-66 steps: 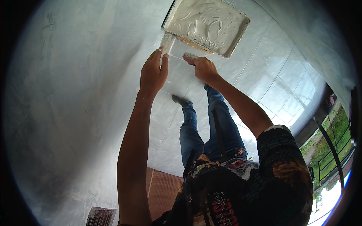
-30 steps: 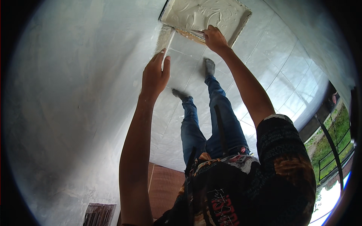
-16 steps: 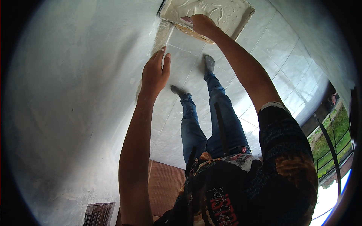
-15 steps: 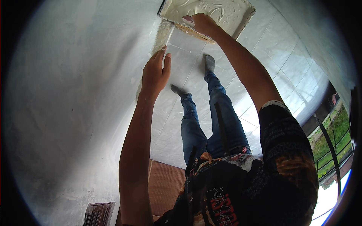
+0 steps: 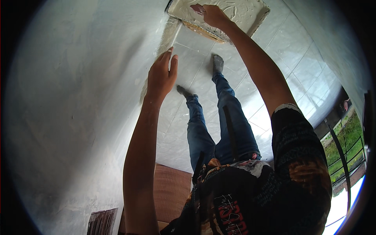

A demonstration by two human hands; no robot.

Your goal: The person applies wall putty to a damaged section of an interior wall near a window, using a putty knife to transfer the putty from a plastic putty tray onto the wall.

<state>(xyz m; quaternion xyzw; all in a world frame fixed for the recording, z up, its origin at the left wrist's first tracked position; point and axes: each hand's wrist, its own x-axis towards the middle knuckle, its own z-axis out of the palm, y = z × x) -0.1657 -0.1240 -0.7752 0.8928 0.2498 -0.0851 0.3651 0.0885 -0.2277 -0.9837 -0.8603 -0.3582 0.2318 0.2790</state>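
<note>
My right hand (image 5: 215, 16) is closed on a small flat reddish-brown scraper (image 5: 198, 8). It is over the near part of a tray (image 5: 256, 24) of thick cream-coloured paste (image 5: 235, 8), whose surface is ridged and swirled. Whether the scraper's edge touches the paste I cannot tell. To the left, my left hand (image 5: 161, 76) is raised with its fingers stretched out and thumb apart, holding nothing. It appears close beside the grey wall (image 5: 90, 78); contact is unclear.
Below me is a pale tiled floor (image 5: 192, 45), where my socked feet (image 5: 217, 62) stand. The tray's support is mostly out of view. A brown woven-looking panel (image 5: 170, 188) is at the lower left. Metal railings and grass (image 5: 348, 135) show at the right.
My right hand has moved slightly farther up over the tray, and more of the scraper shows. My left hand has stayed almost still.
</note>
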